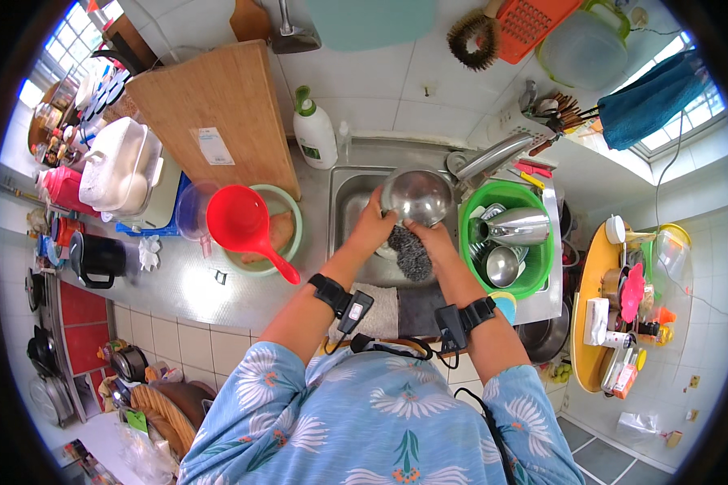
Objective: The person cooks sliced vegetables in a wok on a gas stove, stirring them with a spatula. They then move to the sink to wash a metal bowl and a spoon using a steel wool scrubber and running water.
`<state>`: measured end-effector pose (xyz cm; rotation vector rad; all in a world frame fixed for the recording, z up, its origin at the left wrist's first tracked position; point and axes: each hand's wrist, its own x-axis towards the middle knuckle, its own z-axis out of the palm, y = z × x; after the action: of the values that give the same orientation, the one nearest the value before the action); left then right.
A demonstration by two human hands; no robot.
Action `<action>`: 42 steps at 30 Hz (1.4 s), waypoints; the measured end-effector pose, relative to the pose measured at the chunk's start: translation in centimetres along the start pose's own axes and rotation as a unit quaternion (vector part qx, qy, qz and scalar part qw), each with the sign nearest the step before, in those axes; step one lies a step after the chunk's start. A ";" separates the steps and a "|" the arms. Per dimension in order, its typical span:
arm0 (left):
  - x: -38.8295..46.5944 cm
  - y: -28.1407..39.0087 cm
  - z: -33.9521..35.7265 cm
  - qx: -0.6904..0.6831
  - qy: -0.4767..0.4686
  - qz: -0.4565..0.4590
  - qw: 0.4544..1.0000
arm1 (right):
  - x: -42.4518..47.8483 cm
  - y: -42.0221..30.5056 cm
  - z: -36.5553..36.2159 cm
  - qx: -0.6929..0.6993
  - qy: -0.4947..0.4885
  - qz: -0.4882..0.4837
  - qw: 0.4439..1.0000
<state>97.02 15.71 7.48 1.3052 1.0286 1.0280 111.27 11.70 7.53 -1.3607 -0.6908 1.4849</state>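
Note:
Above the stainless steel sink (pixel 347 200), my left hand (pixel 373 223) grips the left side of a round metal bowl (pixel 418 195). My right hand (pixel 431 241) is at the bowl's lower edge and holds a dark grey mesh scouring pad (pixel 411 257), which hangs below the bowl. Behind the bowl is the faucet (pixel 491 156). A green plastic basket (pixel 540 276) to the right of the sink contains a metal pitcher (pixel 519 227), a small metal bowl (pixel 502 267) and other metalware. Some of the sink's inside is hidden by my hands and the bowl.
Left of the sink, a red ladle (pixel 238 219) rests over a pale green basin (pixel 298 233) holding food. A wooden cutting board (pixel 218 109) leans at the wall near a white pump bottle (pixel 314 136). A black mug (pixel 100 257) stands farther left; a cloth (pixel 373 309) lies along the front edge.

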 end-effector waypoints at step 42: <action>-1.8 4.5 0.4 0.194 0.044 0.137 0.970 | -0.9 -2.7 -2.5 -0.426 0.166 -0.350 0.818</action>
<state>96.96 13.85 11.97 1.7716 1.1787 1.1353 114.29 11.44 9.80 -1.6686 -1.5227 0.2894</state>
